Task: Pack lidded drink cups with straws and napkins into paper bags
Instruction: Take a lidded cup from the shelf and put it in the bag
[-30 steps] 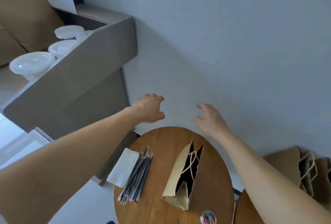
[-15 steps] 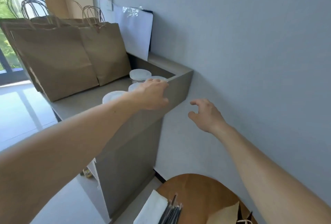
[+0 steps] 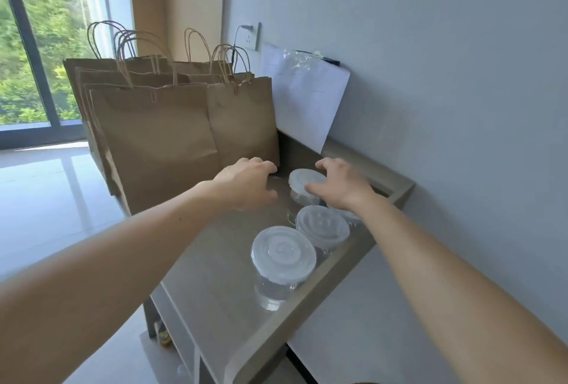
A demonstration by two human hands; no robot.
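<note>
Clear lidded drink cups stand in a row on the grey shelf [image 3: 215, 276]: a near cup [image 3: 282, 257], a middle cup [image 3: 322, 225] and a far cup [image 3: 304, 182]. A further lid edge [image 3: 349, 214] shows under my right wrist. My left hand [image 3: 246, 182] hovers left of the far cup, fingers loosely curled, holding nothing. On the other side of that cup my right hand [image 3: 341, 182] is spread just beside it, its thumb at the lid's edge. Several brown paper bags [image 3: 159, 141] with handles stand behind the cups.
The shelf has a raised rim [image 3: 325, 288] on its wall side, close to the cups. A white sheet [image 3: 302, 101] leans on the wall behind the bags. A wall socket [image 3: 253, 36] with a cable sits above. Glossy floor lies to the left.
The view swung up from the round table to the shelf. Both hands moved forward over the shelf and now flank the far cup; the table, straws and napkins have left the view.
</note>
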